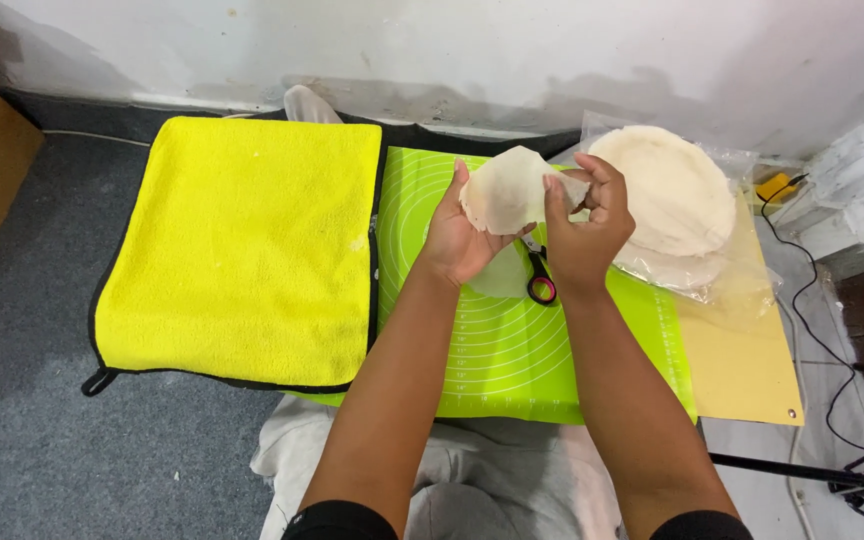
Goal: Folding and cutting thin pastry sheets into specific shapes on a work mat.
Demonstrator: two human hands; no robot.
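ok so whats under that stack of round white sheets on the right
The stack of round white sheets lies on a clear plastic bag, which rests on a tan board beside the green mat. What lies directly beneath the stack's middle is covered.

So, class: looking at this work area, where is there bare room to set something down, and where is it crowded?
Free: the whole yellow towel, and the green mat near its front edge. Crowded: mat's middle, under both hands with the scissors, and the right side, under the bagged stack of flat rounds.
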